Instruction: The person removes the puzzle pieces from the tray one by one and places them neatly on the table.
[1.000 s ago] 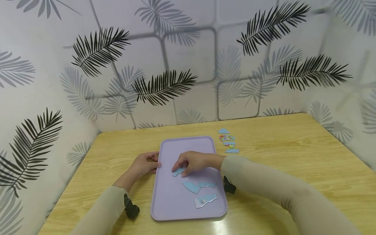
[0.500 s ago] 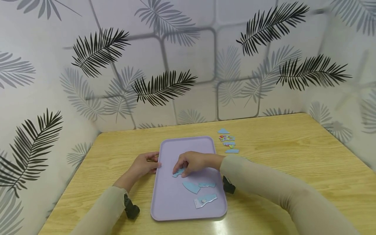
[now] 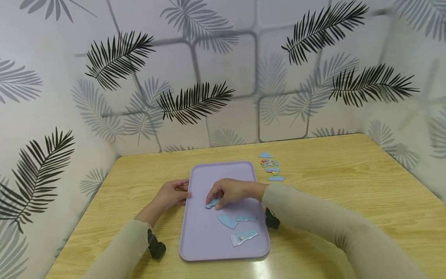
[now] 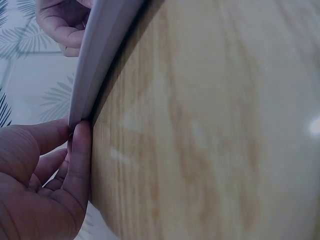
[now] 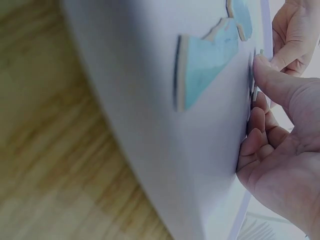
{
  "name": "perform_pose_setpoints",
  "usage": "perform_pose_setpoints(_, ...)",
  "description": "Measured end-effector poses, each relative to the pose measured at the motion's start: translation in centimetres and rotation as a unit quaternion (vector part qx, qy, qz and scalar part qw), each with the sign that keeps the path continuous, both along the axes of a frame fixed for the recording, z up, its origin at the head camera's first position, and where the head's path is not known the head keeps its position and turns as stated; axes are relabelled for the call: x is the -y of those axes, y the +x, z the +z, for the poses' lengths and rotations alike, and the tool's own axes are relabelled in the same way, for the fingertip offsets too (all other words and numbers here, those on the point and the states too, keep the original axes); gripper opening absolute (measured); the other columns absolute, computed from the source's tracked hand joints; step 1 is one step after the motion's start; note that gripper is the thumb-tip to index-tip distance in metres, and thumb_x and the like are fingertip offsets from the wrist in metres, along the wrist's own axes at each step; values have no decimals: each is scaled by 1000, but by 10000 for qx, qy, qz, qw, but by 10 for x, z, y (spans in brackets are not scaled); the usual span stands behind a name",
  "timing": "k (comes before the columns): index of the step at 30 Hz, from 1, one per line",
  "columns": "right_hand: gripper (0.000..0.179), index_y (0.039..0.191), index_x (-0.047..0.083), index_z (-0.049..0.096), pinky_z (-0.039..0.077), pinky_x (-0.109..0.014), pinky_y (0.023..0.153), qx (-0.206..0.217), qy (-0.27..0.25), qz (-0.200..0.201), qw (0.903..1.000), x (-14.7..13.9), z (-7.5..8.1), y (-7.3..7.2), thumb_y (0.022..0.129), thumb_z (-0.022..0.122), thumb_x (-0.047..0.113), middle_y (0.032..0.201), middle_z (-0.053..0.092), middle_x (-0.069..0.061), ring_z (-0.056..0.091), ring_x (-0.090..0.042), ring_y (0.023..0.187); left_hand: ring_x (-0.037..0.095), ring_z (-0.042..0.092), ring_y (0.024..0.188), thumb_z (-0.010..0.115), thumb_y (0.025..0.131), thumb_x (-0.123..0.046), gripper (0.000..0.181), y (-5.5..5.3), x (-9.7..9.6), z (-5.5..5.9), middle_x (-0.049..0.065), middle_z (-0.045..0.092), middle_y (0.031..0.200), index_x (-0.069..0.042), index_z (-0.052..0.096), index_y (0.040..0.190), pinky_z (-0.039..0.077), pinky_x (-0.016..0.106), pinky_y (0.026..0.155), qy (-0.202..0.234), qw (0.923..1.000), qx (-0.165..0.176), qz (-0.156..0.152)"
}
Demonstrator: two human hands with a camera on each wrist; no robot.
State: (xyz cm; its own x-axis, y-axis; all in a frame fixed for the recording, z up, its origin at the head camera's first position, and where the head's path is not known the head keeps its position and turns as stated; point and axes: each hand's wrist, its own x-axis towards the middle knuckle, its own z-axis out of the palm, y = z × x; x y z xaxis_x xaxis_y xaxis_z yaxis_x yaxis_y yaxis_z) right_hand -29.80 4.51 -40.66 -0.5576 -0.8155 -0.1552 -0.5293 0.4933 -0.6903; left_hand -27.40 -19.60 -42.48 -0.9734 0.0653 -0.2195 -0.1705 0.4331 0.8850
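Note:
A lilac tray [image 3: 200,240] lies on the wooden table. My left hand [image 3: 172,195] grips its left rim, and in the left wrist view the thumb and fingers meet at the tray's edge [image 4: 95,65]. Over the middle of the tray, my right hand [image 3: 228,192] pinches a small light-blue puzzle piece [image 3: 211,204]; the fingers partly cover it. Closer to me on the tray are more puzzle pieces: a curved blue one [image 3: 228,221], a narrow one [image 3: 246,219] and a larger blue-and-white one [image 3: 244,237]. In the right wrist view, a blue piece [image 5: 207,62] shows its cut edge.
Beyond the tray's upper right corner, several pieces form a column on the table: a blue corner piece [image 3: 265,155], a multicoloured one [image 3: 269,163], and a plain blue one [image 3: 275,178]. A leaf-patterned wall [image 3: 237,116] stands behind the table [image 3: 331,174].
The pinched puzzle piece has shifted very slightly to the right with my right fingers. My left hand keeps its place on the tray's rim, and the other pieces stay put.

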Motion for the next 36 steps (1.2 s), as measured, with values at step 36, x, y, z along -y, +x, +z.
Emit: perform_pose_setpoints(36, 25, 111, 13, 72, 48, -31, 84, 115, -982, -795, 9919, -73, 10, 3, 87, 74, 9, 102, 63, 3, 53, -18, 98, 14, 59, 76, 68, 87, 5, 56, 0, 0, 1, 13, 55, 105, 2, 50, 140, 56, 29, 67, 69, 9999, -41, -80)
